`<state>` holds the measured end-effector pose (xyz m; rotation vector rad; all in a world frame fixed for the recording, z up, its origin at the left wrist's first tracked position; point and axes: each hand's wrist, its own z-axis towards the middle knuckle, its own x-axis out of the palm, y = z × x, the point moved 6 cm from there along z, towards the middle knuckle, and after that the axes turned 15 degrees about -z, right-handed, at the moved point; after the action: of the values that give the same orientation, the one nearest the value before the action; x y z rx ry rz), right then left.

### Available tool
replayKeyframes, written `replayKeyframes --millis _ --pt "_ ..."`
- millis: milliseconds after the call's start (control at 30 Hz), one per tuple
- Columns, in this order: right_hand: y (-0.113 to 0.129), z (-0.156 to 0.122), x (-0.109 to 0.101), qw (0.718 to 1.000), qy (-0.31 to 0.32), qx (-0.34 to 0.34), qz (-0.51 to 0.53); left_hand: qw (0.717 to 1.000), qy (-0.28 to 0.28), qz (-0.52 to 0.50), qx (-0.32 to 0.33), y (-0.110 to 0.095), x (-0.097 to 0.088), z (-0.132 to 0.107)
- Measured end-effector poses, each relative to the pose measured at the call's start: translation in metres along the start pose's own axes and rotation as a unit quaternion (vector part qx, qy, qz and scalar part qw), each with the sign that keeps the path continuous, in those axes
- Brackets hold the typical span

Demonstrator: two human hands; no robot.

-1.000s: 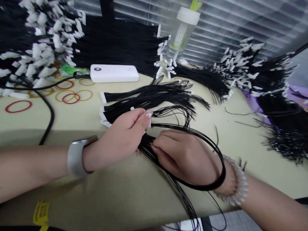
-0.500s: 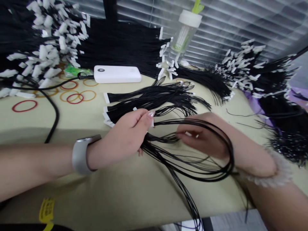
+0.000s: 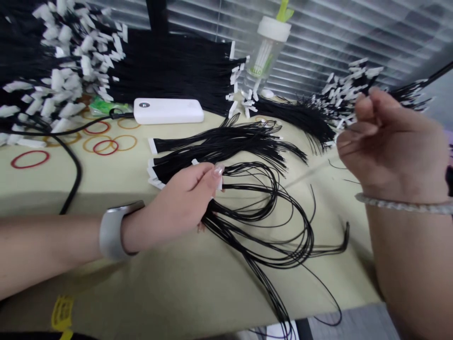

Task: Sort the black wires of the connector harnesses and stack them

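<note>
My left hand (image 3: 186, 198) is closed round a bundle of thin black wires (image 3: 247, 243), thumb on top, at a white connector end. From it the wires run right in loose loops over the table, and some hang past the front edge. My right hand (image 3: 385, 141) is raised at the right, apart from the loops, with its fingers curled together. A faint blurred streak reaches towards its fingers; whether they hold anything cannot be made out. Behind my left hand lie other black wire bundles (image 3: 219, 144) with white connectors (image 3: 152, 146) at their left ends.
A white power bank (image 3: 168, 111) with a black cable (image 3: 76, 165) lies at the back left. Near it are several rubber bands (image 3: 30, 159). A clear bottle (image 3: 265, 56) stands by the blinds. Piles of black wires with white connectors (image 3: 76, 71) line the back.
My right hand has left the wire loops and moved up and right, fingers curled. The loops now lie slacker on the table. My left hand keeps its hold.
</note>
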<state>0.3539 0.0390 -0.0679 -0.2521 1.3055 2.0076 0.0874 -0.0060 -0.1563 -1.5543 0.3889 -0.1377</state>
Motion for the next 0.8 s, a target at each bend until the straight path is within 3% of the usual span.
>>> replayKeyframes --millis 100,167,267,367,433,800 --pt "-0.002 -0.016 0.016 0.977 0.046 0.130 0.160 1.000 0.002 -0.007 -0.004 0.001 0.000 -0.001" --pt "0.019 -0.034 0.032 0.980 0.098 0.066 0.160 1.000 0.008 -0.019 -0.007 0.001 0.000 -0.002" --pt "0.047 -0.067 0.059 0.979 0.200 -0.047 0.006 0.999 0.016 -0.035 -0.018 0.002 0.002 -0.002" --pt "0.066 -0.091 0.075 0.951 0.215 -0.173 -0.141 0.999 0.014 -0.038 -0.027 0.002 0.003 -0.001" --pt "0.071 -0.098 0.080 0.933 0.208 -0.231 -0.182 0.999 0.014 -0.032 -0.032 0.003 0.003 -0.001" --pt "0.078 -0.110 0.086 0.906 0.172 -0.305 -0.238 0.999 0.038 0.013 0.000 -0.005 0.005 -0.002"
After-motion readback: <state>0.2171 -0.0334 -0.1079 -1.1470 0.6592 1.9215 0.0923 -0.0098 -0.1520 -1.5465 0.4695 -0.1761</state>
